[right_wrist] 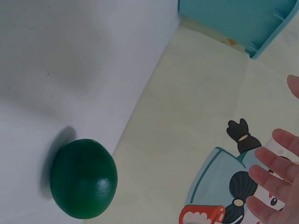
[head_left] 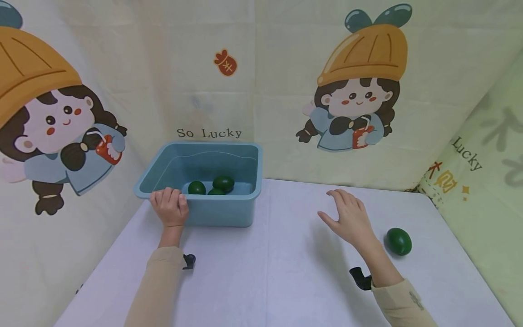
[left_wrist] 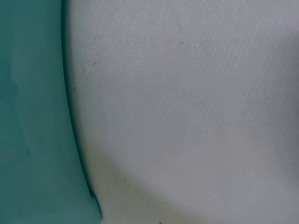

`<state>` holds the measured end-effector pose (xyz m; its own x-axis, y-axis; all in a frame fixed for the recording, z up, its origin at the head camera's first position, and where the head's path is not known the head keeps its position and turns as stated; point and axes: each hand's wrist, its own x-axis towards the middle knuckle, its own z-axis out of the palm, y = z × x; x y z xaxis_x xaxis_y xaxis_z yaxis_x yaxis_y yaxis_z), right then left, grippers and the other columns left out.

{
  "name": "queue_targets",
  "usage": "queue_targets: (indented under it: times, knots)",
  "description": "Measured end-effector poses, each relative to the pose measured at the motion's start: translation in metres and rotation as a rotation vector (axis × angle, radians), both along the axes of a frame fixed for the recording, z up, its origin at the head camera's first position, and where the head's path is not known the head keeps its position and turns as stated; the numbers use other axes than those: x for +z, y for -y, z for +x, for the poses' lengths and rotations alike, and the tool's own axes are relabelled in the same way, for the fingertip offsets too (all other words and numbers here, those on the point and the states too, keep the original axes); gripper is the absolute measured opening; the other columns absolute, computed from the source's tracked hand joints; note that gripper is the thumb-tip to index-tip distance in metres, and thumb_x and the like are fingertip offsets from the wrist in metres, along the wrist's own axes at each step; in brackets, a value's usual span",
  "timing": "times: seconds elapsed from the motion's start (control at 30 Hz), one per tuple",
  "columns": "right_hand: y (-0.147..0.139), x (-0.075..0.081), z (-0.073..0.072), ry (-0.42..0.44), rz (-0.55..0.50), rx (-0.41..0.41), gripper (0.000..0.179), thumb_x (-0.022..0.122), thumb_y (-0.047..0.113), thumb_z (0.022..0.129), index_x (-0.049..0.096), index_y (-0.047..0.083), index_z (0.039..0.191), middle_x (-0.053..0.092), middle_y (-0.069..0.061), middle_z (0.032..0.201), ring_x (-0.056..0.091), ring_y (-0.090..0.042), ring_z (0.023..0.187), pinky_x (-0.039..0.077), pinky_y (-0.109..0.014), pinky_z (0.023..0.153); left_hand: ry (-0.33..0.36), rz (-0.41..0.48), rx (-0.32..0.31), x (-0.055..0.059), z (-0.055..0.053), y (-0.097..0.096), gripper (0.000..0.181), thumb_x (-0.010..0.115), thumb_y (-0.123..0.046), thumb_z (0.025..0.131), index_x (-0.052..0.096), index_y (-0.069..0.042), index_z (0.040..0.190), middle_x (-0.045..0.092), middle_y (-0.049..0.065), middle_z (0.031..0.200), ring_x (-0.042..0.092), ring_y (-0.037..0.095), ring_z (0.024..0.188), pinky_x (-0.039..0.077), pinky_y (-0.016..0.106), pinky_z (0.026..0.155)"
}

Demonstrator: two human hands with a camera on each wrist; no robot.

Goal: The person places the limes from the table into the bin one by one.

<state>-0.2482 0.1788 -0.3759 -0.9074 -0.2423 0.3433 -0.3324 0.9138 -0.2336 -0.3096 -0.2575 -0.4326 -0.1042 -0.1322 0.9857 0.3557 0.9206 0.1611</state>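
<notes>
Head view forward and down over table (head_left: pixel 241 281), both wrist views nearer, all sharing the blue bin (head_left: pixel 220 212)

A creased cream backdrop (head_left: pixel 282 100) rises behind the white tabletop (head_left: pixel 294 281), printed with cartoon figures (head_left: pixel 359 109) in orange hats (head_left: pixel 377 50), a red pouch (head_left: pixel 225 62) and the words "So Lucky" (head_left: pixel 209 133). The greenish right side (head_left: pixel 486 218) bears blurred grey shapes (head_left: pixel 504 129), perhaps leaves. Soft light casts faint shadows.

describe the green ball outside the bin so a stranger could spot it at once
On the white table, look to the right side. The green ball lies there, right of the right hand. Three similar balls sit in the bin; this one alone lies on the table.
</notes>
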Motion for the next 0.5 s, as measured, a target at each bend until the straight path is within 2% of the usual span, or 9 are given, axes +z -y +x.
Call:
queue_targets:
  times: [0.5]
  knots:
    - [-0.02,-0.016,0.014,-0.01,-0.022,-0.057,0.061,0.064,0.036,0.079,0.045,-0.002,0.123,0.045,-0.023,0.125,0.038,-0.039,0.117,0.027,-0.059,0.094,-0.016,-0.004,0.004,-0.004,0.002,0.0,0.046,0.034,-0.032,0.089,0.048,0.003,0.062,0.044,0.018,0.062,0.037,0.035,0.063,0.026,0.049,0.071]
